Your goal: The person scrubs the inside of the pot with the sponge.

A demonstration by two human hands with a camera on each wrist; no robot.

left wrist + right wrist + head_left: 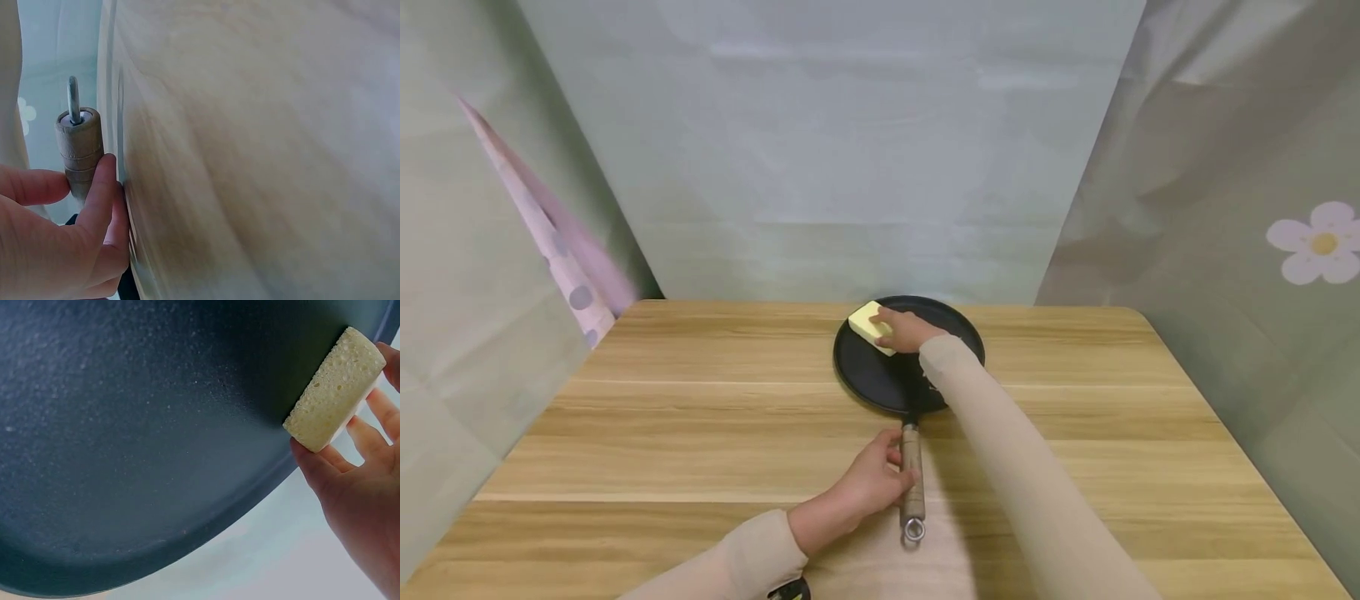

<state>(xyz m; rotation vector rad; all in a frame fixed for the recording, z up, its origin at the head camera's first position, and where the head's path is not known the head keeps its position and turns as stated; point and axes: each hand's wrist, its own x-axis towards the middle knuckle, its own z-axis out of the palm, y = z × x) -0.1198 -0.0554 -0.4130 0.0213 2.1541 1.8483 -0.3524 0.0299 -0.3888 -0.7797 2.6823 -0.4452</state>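
A round black flat pan (880,379) lies on the wooden table, its wooden handle (912,475) pointing toward me. My left hand (872,477) pinches that handle between thumb and fingers. In the left wrist view the handle (81,147) ends in a metal ring, with the fingers (100,200) on its side. My right hand (910,331) holds a pale yellow sponge (868,327) against the pan's upper left part. The right wrist view shows the porous sponge (337,390) on the dark pan surface (156,437), gripped by the right hand (362,481).
The wooden table (700,433) extends to both sides of the pan. A pale curtain (865,150) hangs behind its far edge, and another with a white flower (1324,242) hangs at the right. A dark round object (792,589) shows by the left sleeve.
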